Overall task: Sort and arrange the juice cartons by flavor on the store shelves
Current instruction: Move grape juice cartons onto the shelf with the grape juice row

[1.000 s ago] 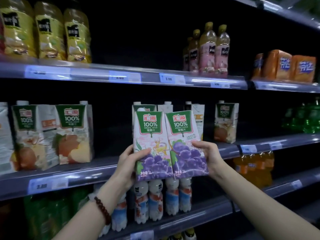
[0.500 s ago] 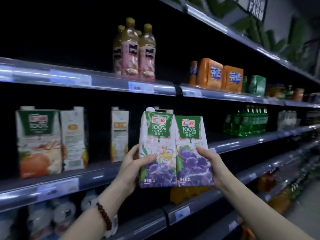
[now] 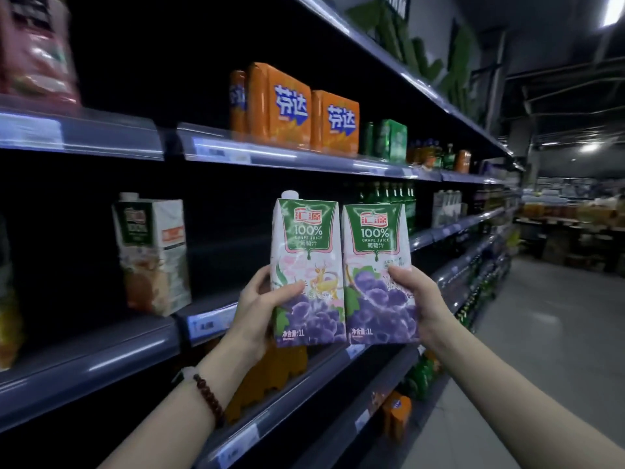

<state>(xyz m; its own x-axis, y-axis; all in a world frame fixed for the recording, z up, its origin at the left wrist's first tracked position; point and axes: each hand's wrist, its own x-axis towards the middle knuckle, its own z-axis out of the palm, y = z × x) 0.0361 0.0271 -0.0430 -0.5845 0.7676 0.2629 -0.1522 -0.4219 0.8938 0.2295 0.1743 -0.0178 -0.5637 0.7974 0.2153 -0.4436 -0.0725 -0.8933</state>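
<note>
The view has been swung rightward along the shelving: the pink-labelled bottles, once central on the upper shelf, are now reduced to a blur at the top left corner. The two grape juice cartons [image 3: 341, 275] have been carried past the orange packs [image 3: 294, 108] and are now held below and right of them. An aisle floor [image 3: 554, 333] has been brought into view right of the cartons.

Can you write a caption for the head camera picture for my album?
Two hands, left and right, hold two grape juice cartons side by side before the shelves.
</note>
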